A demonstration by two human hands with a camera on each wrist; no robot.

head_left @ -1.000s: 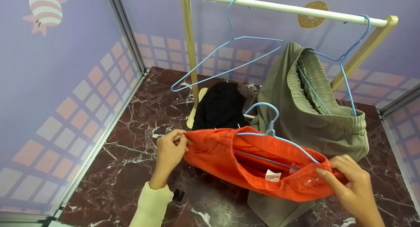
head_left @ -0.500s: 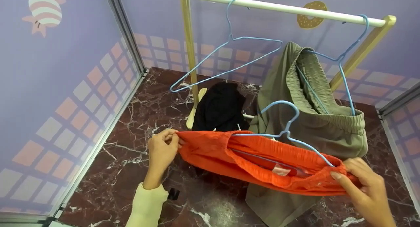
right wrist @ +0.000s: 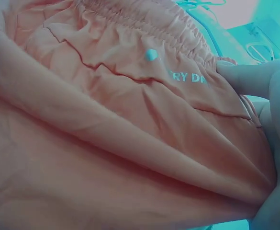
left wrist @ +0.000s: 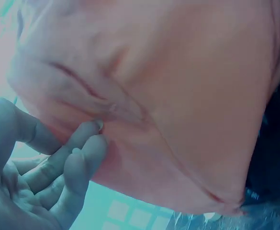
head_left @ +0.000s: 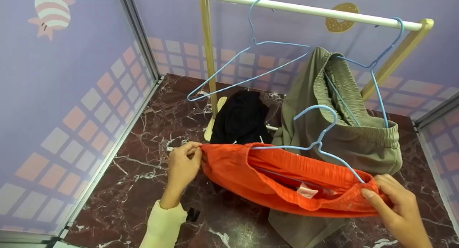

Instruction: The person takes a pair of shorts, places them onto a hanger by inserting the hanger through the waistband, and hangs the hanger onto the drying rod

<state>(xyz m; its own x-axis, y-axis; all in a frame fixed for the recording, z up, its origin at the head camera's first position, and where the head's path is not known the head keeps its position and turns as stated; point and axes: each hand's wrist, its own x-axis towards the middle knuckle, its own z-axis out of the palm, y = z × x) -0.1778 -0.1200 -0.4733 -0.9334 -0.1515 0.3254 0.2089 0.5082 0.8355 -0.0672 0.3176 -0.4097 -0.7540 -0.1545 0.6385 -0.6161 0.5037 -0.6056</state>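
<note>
A pair of orange shorts (head_left: pixel 229 165) with an elastic waistband is stretched between my two hands in the head view. Inside the waistband sits a blue hanger (head_left: pixel 324 137), its hook sticking up out of the opening; a white label (head_left: pixel 307 190) shows within. My left hand (head_left: pixel 183 169) pinches the cloth at the left end between thumb and fingers. At the right end my right hand (head_left: pixel 400 203) grips the waistband near the hanger's right shoulder, thumb on the near side. White lettering shows on the shorts (right wrist: pixel 130 110) in the right wrist view.
A clothes rack with a white rail (head_left: pixel 304 11) stands behind. On it hang a bare blue hanger (head_left: pixel 247 70) and olive trousers (head_left: pixel 304 104) on another hanger. Black cloth (head_left: pixel 240 115) lies at the rack's foot on the dark marbled floor (head_left: pixel 122 183). Patterned walls (head_left: pixel 71 97) enclose the space.
The hanger's hook has swung up and to the right above the waistband. My right hand has moved right, spreading the shorts wider; the left went slightly left, then back.
</note>
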